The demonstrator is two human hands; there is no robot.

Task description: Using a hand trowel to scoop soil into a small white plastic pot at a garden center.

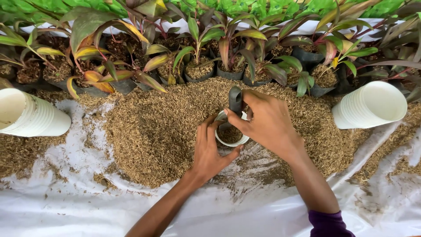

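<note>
The left hand (pixel 210 151) cups a small white pot (pixel 231 134) steady on the husk pile (pixel 153 131). The right hand (pixel 267 123), just above, grips a dark scoop (pixel 235 100) tipped into the pot's mouth. White pot stacks (pixel 26 115) lie well out on both sides.

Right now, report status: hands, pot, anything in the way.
Left hand cupping white pot. Right hand gripping dark scoop over it. Pot partly filled, set on husk pile. Nothing blocking; pot stacks off to the sides.

Head view — steeply downward, close over ground
</note>
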